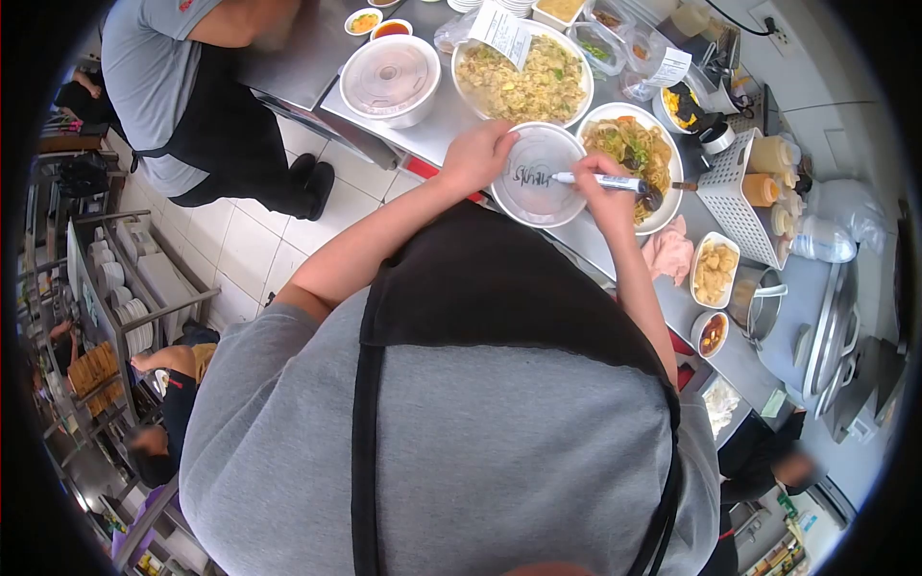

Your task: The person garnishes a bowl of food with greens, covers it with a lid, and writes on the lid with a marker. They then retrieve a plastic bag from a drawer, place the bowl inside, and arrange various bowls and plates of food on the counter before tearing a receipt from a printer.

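Note:
My left hand point(480, 156) grips the edge of a round, see-through plastic lid point(538, 197), thumb on its upper side. Dark handwriting shows across the middle of the lid. A white marker pen point(605, 180) is held in my right hand point(607, 197), its tip touching the lid beside the writing. Just beyond that hand sits a white bowl of noodles point(629, 144) with vegetables, a dark spoon point(652, 199) resting in it. Farther back is a large bowl of fried rice point(523, 82) with a printed slip point(500, 35) lying over its rim.
A lidded container point(389, 82) stands on the counter's left, near sauce cups point(392, 30). To the right are a pink cloth point(667, 250), a dish of fried pieces point(715, 271), a red sauce cup point(710, 333) and a bottle basket point(742, 206). A co-worker point(158, 106) stands at left.

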### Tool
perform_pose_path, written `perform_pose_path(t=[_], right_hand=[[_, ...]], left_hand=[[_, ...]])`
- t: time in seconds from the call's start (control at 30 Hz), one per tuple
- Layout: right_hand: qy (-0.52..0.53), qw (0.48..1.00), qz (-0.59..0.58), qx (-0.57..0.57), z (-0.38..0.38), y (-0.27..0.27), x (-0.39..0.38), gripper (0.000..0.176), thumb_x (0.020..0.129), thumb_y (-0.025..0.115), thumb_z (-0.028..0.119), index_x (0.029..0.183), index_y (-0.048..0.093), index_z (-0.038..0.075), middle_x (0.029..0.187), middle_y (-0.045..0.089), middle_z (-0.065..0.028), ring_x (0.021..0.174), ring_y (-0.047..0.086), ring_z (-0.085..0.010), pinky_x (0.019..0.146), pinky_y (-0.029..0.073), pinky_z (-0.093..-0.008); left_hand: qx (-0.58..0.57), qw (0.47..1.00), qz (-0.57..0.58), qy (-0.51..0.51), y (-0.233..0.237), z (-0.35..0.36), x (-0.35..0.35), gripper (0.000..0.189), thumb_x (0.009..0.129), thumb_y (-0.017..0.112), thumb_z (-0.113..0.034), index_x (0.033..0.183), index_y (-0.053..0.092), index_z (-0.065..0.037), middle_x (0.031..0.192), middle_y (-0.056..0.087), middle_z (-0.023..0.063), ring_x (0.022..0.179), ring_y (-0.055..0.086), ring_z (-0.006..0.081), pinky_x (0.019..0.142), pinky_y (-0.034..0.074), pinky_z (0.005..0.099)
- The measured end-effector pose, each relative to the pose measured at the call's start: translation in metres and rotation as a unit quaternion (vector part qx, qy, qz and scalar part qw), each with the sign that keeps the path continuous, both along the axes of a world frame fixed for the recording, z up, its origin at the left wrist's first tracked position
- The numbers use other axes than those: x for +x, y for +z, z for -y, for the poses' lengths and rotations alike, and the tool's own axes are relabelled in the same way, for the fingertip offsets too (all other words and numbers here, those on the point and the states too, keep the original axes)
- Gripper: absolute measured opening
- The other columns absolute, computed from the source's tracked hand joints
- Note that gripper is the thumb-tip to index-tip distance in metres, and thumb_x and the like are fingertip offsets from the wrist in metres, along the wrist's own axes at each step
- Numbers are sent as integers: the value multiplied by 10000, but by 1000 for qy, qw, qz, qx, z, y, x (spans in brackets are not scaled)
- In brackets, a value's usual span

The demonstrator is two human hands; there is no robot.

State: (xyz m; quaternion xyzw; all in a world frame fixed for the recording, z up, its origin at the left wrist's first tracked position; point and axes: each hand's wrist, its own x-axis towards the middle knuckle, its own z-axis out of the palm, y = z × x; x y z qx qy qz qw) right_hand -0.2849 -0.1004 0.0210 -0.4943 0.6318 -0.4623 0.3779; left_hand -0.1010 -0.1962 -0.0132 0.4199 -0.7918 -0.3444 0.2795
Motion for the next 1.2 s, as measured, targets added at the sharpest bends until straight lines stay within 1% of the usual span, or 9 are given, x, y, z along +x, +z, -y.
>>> perform_pose_path(t=[0.1,0.17,0.27,0.37,0.5,0.67,0.8,0.87,1.2], right_hand=[[-16,999,-28,-19,-3,-2,-9,160,775,602,163,702,546,32,607,507,16,583,428,-53,527,341,-224],[33,998,-53,1,-6,3,-12,159,774,602,162,704,548,30,600,497,15,582,428,-57,524,340,-224],[-22,999,-34,-20,-5,2,-9,157,772,603,160,702,548,30,595,491,14,575,425,-62,524,342,-227],[10,999,-36,8,-9,3,-13,156,776,598,154,699,546,30,597,493,13,569,420,-64,524,343,-227],[-20,998,-49,-18,-8,9,-11,156,779,591,146,693,539,27,597,492,8,561,412,-68,519,338,-230],[20,998,-47,-24,-12,8,-15,152,778,582,135,685,530,26,572,454,3,546,400,-77,504,323,-245],[-18,998,-56,-12,-12,7,-16,150,779,580,132,683,529,28,572,444,5,551,402,-77,505,322,-245],[19,997,-63,-27,-13,6,-17,154,777,579,130,677,525,26,578,448,2,552,402,-76,506,325,-245],[-31,998,-44,-29,-16,8,-16,151,782,568,108,666,519,23,589,447,7,557,395,-70,507,321,-243]], left_hand=[[0,1000,-2,1,-2,0,0,208,836,506,-177,913,605,-11,875,595,198,814,565,369,713,441,418],[-3,1000,-6,1,-5,0,0,206,837,506,-175,910,605,-9,874,595,196,812,565,368,713,441,418],[-12,1000,-2,-7,-9,1,-1,235,863,471,-249,894,577,-40,850,587,168,810,553,360,691,425,435],[-15,1000,-9,0,-8,1,0,239,865,470,-249,915,581,-44,866,589,168,822,554,358,700,428,434],[-3,1000,1,-8,-8,1,0,244,867,466,-251,930,583,-46,886,590,165,837,553,355,712,426,435],[-7,1000,-6,-6,-8,1,0,243,869,461,-250,921,579,-44,883,587,168,837,550,359,712,423,439],[-6,1000,0,-8,-5,0,0,245,872,454,-254,909,571,-42,877,584,171,832,547,365,707,421,443],[-4,1000,4,-6,-4,0,0,247,873,452,-256,907,569,-42,878,584,171,830,546,366,705,421,444],[-10,1000,-7,-9,-8,0,0,249,874,450,-259,917,578,-50,863,588,174,827,550,367,704,426,440]])
